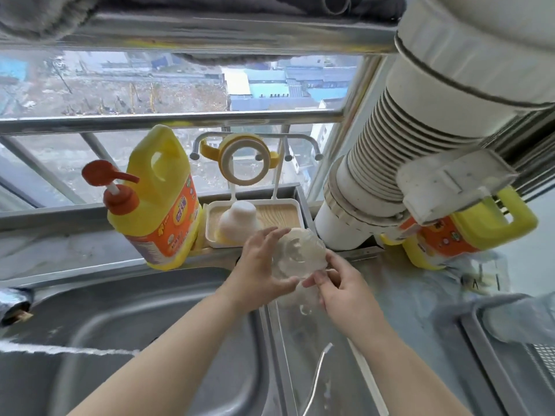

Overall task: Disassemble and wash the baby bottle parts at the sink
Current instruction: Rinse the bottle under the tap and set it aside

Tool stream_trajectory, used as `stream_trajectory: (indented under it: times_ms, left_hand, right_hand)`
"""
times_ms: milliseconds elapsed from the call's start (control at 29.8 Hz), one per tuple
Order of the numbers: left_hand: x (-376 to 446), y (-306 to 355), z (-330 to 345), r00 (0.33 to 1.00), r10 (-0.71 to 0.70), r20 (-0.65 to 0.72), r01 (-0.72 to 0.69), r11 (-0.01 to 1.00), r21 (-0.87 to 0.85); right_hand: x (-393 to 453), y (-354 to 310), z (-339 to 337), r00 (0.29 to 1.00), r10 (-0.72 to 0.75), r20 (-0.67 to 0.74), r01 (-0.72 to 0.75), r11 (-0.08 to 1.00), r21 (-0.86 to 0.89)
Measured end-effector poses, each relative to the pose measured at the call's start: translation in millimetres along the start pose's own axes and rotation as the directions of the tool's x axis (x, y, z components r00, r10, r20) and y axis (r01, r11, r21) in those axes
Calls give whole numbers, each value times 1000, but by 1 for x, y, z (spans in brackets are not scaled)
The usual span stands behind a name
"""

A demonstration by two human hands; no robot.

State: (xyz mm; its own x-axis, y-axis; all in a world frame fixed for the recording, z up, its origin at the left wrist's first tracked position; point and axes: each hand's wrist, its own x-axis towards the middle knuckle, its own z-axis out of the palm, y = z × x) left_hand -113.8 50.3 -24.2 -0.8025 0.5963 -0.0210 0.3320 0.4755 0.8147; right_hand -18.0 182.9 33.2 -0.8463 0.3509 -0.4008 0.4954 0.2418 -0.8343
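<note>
Disassembly looks done: collar [244, 159] hangs on rack, white cap [238, 222] sits in tray [295, 205], both hands, left hand [264, 265] and right hand [342, 291], clasp clear bottle [295, 259] above sink's [150, 310] back-right rim, washing probably ongoing.

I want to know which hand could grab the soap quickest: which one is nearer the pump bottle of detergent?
Left. The left hand is just right of the pump bottle; the right hand sits farther right, beyond the clear bottle part.

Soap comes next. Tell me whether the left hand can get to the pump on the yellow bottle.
Probably yes. The left hand is on the clear bottle part; once it lets go, nothing blocks the orange pump.
</note>
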Motion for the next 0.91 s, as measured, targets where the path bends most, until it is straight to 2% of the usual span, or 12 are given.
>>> stream_trajectory:
  times_ms: [134, 201, 269, 403, 504, 638, 806, 907]
  left_hand:
    - [18, 10, 14, 990, -81, 114, 71, 994, 89]
    - [20, 13, 21, 988, -98, 121, 81, 987, 135]
    - [19, 14, 27, 991, -111, 81, 99, 985, 138]
    - [2, 11, 29, 990, -126, -68, 127, 992, 21]
    - [-22, 8, 17, 983, -151, -104, 148, 988, -42]
    - [-66, -9, -8, 970, -210, -120, 204, 977, -56]
    - [-138, -44, -55, 921, -337, -196, 312, 938, -150]
    - [-171, -67, -83, 893, -395, -215, 363, 916, -172]
  right_hand:
    - [-12, 14, -14, 999, 31, -45, -32, 999, -30]
    - [-17, 21, -17, 998, 35, -48, -36, 999, -25]
    - [-21, 29, -19, 998, 40, -56, -41, 999, -7]
    - [-31, 37, -20, 997, 42, -65, -41, 999, 19]
    - [-34, 35, -14, 998, 49, -50, -48, 999, 26]
    - [-39, 16, 13, 999, 27, 23, -27, 999, 23]
    - [-58, -10, 76, 975, -45, 216, 63, 995, -77]
    - [-67, -19, 115, 955, -87, 282, 130, 982, -136]
